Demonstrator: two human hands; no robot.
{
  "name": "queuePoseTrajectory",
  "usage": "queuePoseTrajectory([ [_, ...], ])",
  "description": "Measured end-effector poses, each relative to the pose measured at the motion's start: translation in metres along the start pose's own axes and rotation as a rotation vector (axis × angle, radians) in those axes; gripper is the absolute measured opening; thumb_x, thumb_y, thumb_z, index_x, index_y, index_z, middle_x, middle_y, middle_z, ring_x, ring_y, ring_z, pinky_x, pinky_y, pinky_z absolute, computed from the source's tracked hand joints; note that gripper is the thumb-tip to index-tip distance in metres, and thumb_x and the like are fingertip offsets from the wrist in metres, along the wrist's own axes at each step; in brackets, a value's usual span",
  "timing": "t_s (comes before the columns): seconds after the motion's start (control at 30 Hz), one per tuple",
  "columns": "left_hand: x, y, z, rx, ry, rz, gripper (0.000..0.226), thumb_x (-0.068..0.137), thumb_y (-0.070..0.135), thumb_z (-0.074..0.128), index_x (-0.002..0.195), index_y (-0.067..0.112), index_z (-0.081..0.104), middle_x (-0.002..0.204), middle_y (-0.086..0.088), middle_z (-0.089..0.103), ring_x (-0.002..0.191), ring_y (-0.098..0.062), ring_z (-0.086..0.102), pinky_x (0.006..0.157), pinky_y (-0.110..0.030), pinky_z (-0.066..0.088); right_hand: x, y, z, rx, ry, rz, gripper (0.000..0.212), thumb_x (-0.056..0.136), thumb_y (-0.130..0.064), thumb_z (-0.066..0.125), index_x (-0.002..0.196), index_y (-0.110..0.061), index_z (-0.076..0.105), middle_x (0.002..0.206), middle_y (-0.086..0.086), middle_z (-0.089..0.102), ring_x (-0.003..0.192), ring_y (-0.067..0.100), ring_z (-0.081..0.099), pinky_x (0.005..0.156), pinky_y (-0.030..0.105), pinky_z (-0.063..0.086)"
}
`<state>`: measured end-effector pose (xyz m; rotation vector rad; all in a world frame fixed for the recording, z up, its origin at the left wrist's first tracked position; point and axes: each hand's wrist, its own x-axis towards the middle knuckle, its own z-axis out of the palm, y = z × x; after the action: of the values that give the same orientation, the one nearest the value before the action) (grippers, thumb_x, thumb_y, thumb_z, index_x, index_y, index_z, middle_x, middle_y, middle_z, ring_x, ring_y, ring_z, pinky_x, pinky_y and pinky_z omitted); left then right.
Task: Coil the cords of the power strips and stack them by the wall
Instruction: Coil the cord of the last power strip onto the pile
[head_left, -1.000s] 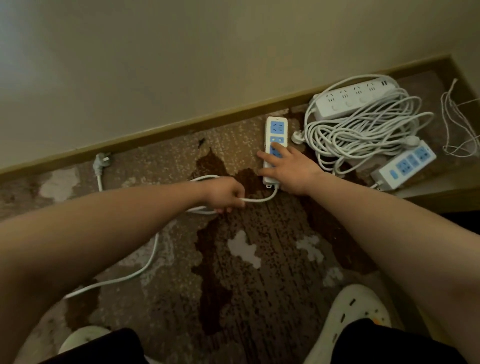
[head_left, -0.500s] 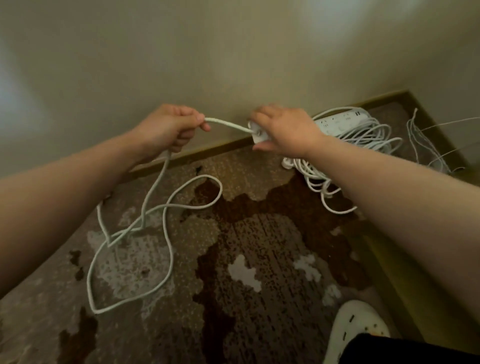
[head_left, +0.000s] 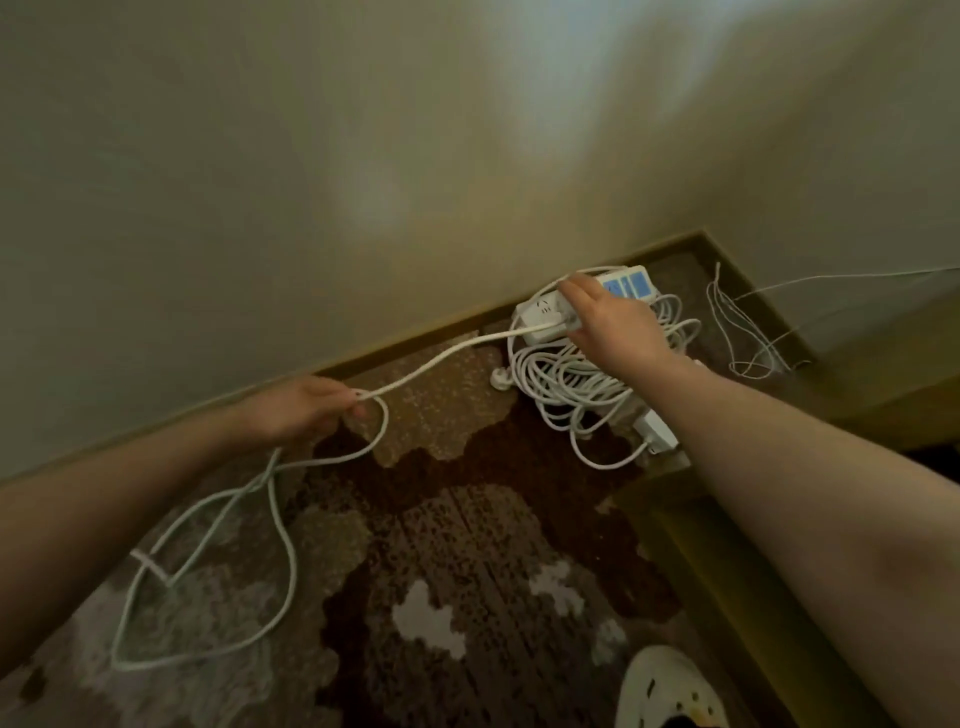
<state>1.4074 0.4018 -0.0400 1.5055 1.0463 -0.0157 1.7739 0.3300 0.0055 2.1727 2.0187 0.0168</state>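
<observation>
My right hand (head_left: 613, 322) grips a white power strip with blue sockets (head_left: 626, 283) and holds it on top of a larger white power strip (head_left: 543, 312) by the wall. That larger strip lies on a pile of coiled white cord (head_left: 576, 384). From the held strip a white cord (head_left: 441, 358) runs left to my left hand (head_left: 306, 410), which pinches it above the carpet. Below that hand the cord falls in loose loops (head_left: 208, 577) on the floor, with its plug (head_left: 150, 566) among them. A third small strip (head_left: 655, 434) lies beside the pile.
Patterned brown carpet (head_left: 467, 545) meets a wooden skirting board (head_left: 415, 340) under a pale wall. Thin white wires (head_left: 743, 338) dangle in the right corner. A low wooden edge (head_left: 727, 571) runs along the right. A white clog (head_left: 665, 686) shows at the bottom.
My right hand lifted the blue-socket strip off the carpet and carried it right onto the pile by the wall. My left hand rose with the cord, then came down again.
</observation>
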Motion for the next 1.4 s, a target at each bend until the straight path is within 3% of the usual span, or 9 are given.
queuePoseTrajectory([
  [0.23,0.013,0.054,-0.03,-0.252,0.133,0.099,0.027,0.098,0.023,0.044,0.088,0.01,0.065,0.043,0.007,0.031,0.034,-0.003,0.023,0.034,-0.011,0.018,0.028,0.015,0.036,0.093,-0.045,0.123,0.071,0.092,-0.003,0.053,0.155,-0.022,0.027,0.164,-0.003,0.021,0.123,0.032,0.056,0.084,0.041,0.051],
  [0.4,0.031,0.051,-0.005,0.264,0.275,0.058,0.027,0.098,0.022,0.048,0.088,0.009,0.07,0.059,-0.006,0.051,0.049,-0.01,0.042,0.046,-0.023,0.03,0.042,0.022,0.056,0.091,-0.088,0.139,0.077,0.089,0.009,0.047,0.155,-0.024,0.026,0.165,-0.007,0.017,0.119,0.034,0.058,0.08,0.04,0.052],
  [0.5,0.04,0.043,0.0,0.352,0.286,0.034,0.024,0.095,0.024,0.053,0.087,0.01,0.071,0.069,-0.011,0.057,0.063,-0.017,0.046,0.057,-0.028,0.033,0.049,0.023,0.069,0.141,-0.12,0.15,0.078,0.09,0.01,0.045,0.156,-0.025,0.023,0.165,-0.005,0.018,0.127,0.034,0.053,0.09,0.043,0.052],
  [0.77,0.047,0.03,-0.005,0.225,0.487,0.067,0.016,0.092,0.02,0.057,0.082,0.013,0.067,0.055,-0.001,0.053,0.038,0.001,0.044,0.044,-0.015,0.036,0.048,0.021,0.082,0.155,-0.17,0.374,0.058,0.101,-0.022,0.045,0.154,-0.017,0.021,0.163,0.012,0.013,0.14,0.043,0.026,0.107,0.052,0.037],
  [0.97,0.04,0.025,-0.009,0.069,0.64,0.13,0.01,0.09,0.016,0.06,0.096,0.013,0.068,0.07,-0.01,0.058,0.052,-0.005,0.049,0.054,-0.018,0.039,0.061,0.014,0.086,0.241,-0.261,0.423,0.061,0.106,-0.037,0.036,0.158,-0.025,0.006,0.166,0.01,-0.004,0.15,0.041,0.004,0.118,0.054,0.021],
  [1.07,0.033,0.021,-0.01,-0.057,0.597,0.113,0.013,0.092,0.009,0.055,0.099,0.011,0.066,0.063,-0.002,0.057,0.041,0.002,0.047,0.045,-0.008,0.036,0.066,0.009,0.088,0.213,-0.249,0.437,0.062,0.106,-0.039,0.035,0.158,-0.025,0.004,0.167,0.01,-0.003,0.15,0.042,0.004,0.119,0.053,0.018],
  [1.17,0.02,0.008,0.006,-0.044,0.38,0.004,0.017,0.095,0.005,0.048,0.1,0.009,0.063,0.057,0.004,0.06,0.046,-0.006,0.048,0.048,-0.018,0.041,0.068,0.011,0.085,0.237,-0.275,0.448,0.064,0.106,-0.039,0.036,0.158,-0.025,0.003,0.167,0.007,-0.004,0.15,0.042,0.005,0.118,0.054,0.02],
  [1.27,0.016,0.004,0.017,0.149,0.354,0.019,0.02,0.096,0.009,0.047,0.087,0.01,0.065,0.061,-0.002,0.057,0.052,-0.01,0.051,0.056,-0.022,0.041,0.066,0.009,0.074,0.211,-0.256,0.442,0.063,0.105,-0.04,0.037,0.158,-0.021,0.008,0.167,0.006,0.005,0.149,0.042,0.013,0.116,0.055,0.025],
  [1.4,0.022,0.011,0.002,0.162,0.503,0.052,0.036,0.094,0.011,0.05,0.06,0.018,0.059,0.06,-0.012,0.058,0.053,-0.019,0.048,0.06,-0.032,0.041,0.054,-0.026,0.046,0.383,0.105,0.131,0.043,0.099,-0.023,0.048,0.14,-0.011,0.05,0.143,0.014,0.052,0.128,0.038,0.046,0.104,0.043,0.039],
])
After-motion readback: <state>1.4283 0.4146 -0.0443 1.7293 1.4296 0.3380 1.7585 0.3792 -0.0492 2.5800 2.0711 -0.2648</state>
